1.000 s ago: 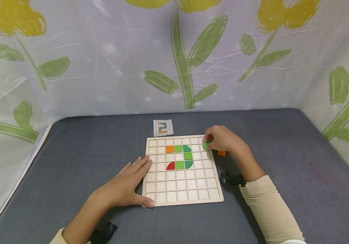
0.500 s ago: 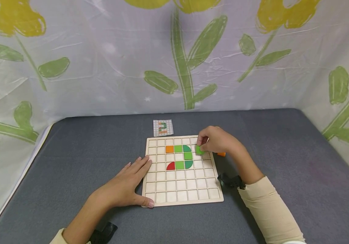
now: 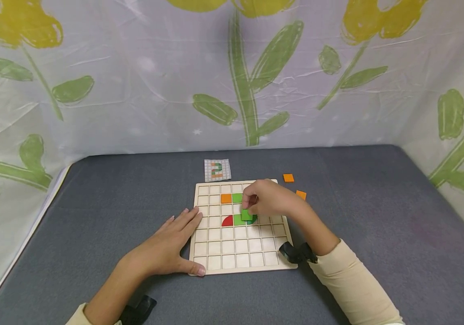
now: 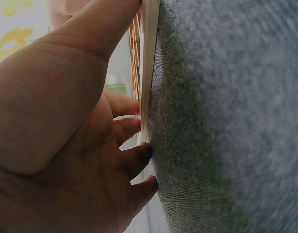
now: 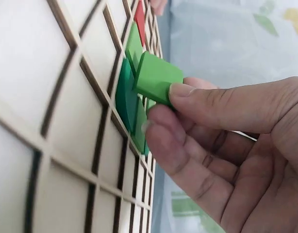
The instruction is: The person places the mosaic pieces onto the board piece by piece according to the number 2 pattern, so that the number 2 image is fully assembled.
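My right hand pinches a light green square tile between thumb and fingers, close over the gridded wooden board. In the head view the tile overlaps the lower end of a figure made of set tiles. That figure shows an orange square, a green square, a red quarter-circle and another green square beside it. Dark green rounded tiles lie under the held tile, partly hidden. My left hand rests on the board's left edge, fingers spread, thumb at the near corner.
A small pattern card lies behind the board. Two loose orange squares, one farther back and one nearer, lie on the grey cloth to the right. A flower-printed curtain surrounds the table.
My right hand has carried the green square tile leftward from the board's right edge to above the figure. Both loose orange tiles are now uncovered. The left hand has stayed put.
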`<action>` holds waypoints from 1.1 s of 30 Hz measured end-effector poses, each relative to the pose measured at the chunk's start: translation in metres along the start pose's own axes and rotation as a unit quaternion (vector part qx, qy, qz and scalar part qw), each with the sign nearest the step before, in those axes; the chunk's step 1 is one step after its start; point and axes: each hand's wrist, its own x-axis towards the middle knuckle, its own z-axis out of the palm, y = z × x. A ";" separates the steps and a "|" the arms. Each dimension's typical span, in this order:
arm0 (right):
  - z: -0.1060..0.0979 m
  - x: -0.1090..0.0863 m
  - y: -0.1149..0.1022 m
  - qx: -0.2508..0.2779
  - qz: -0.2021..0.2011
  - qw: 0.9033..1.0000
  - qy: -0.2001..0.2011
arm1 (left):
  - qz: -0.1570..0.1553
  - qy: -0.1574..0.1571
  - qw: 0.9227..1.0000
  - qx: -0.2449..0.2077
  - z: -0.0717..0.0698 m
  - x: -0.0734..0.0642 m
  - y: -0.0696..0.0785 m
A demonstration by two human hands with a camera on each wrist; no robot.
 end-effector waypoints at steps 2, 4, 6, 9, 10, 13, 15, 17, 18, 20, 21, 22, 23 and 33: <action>0.003 0.001 -0.003 0.003 0.000 1.000 -0.005 | -0.001 -0.001 1.000 0.000 0.000 0.000 0.000; 0.007 0.003 -0.005 0.004 -0.004 1.000 -0.007 | -0.001 -0.001 1.000 0.000 0.000 0.000 0.000; 0.010 0.004 -0.008 -0.001 -0.010 1.000 -0.008 | -0.001 -0.001 1.000 0.000 0.000 0.000 0.000; 0.014 0.005 -0.012 -0.013 -0.024 1.000 -0.007 | -0.001 -0.003 1.000 0.001 0.000 0.000 0.000; 0.015 0.005 -0.014 -0.016 -0.028 0.999 -0.007 | -0.001 -0.003 1.000 0.001 -0.001 0.000 -0.001; 0.021 0.007 -0.020 -0.018 -0.032 0.999 -0.012 | -0.002 -0.004 1.000 0.002 -0.001 0.000 -0.001; 0.025 0.009 -0.023 -0.017 -0.035 0.999 -0.016 | -0.001 -0.003 1.000 0.003 -0.001 -0.001 -0.001; 0.029 0.011 -0.025 -0.017 -0.037 0.999 -0.014 | 0.000 -0.001 1.000 0.005 0.000 -0.001 -0.002; 0.031 0.012 -0.026 -0.018 -0.037 0.999 -0.012 | 0.001 0.000 1.000 0.005 0.000 -0.001 -0.002; 0.035 0.013 -0.026 -0.021 -0.041 0.999 -0.004 | 0.003 0.002 1.000 0.004 0.000 -0.001 -0.002; 0.036 0.014 -0.027 -0.024 -0.044 0.999 0.002 | 0.004 0.002 1.000 0.004 0.000 -0.001 -0.002; 0.037 0.014 -0.027 -0.028 -0.048 0.998 0.007 | 0.004 0.003 1.000 0.003 0.000 -0.001 -0.002; 0.038 0.014 -0.028 -0.030 -0.051 0.998 0.011 | 0.004 0.003 1.000 0.003 0.001 -0.001 -0.002; 0.043 0.010 -0.030 -0.090 -0.074 0.993 -0.004 | 0.010 0.000 1.000 0.001 0.000 -0.001 -0.002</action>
